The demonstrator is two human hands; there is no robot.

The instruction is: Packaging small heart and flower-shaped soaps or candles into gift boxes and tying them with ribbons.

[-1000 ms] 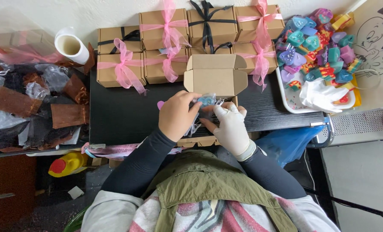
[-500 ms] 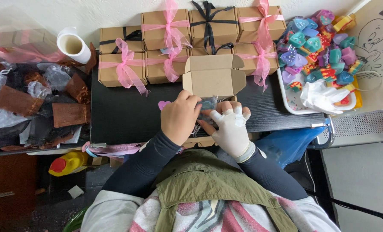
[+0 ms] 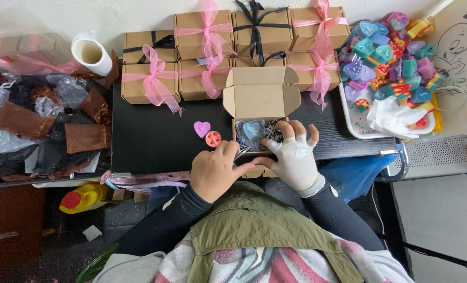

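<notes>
A small open cardboard box point(image 3: 260, 97) stands on the black table point(image 3: 155, 141), its lid flipped up. Inside, a blue heart-shaped piece point(image 3: 252, 129) lies on shredded paper. My right hand point(image 3: 295, 155), in a white fingerless glove, rests on the box's right side with its fingers spread. My bare left hand point(image 3: 215, 171) is at the box's front left corner with its fingers curled down, so their tips are hidden. A pink heart point(image 3: 201, 128) and a red round piece point(image 3: 213, 138) lie just left of the box.
Closed boxes tied with pink and black ribbon point(image 3: 202, 57) line the back. A white tray point(image 3: 357, 121) on the right holds several coloured pieces and a white glove point(image 3: 396, 116). Brown pouches point(image 3: 87, 137) and a white roll point(image 3: 90, 53) lie left. A yellow bottle point(image 3: 85, 197) sits below.
Both hands have lowered from in front of the box to its front edge. The blue piece they held together now lies inside the box. The pink heart and red piece are uncovered.
</notes>
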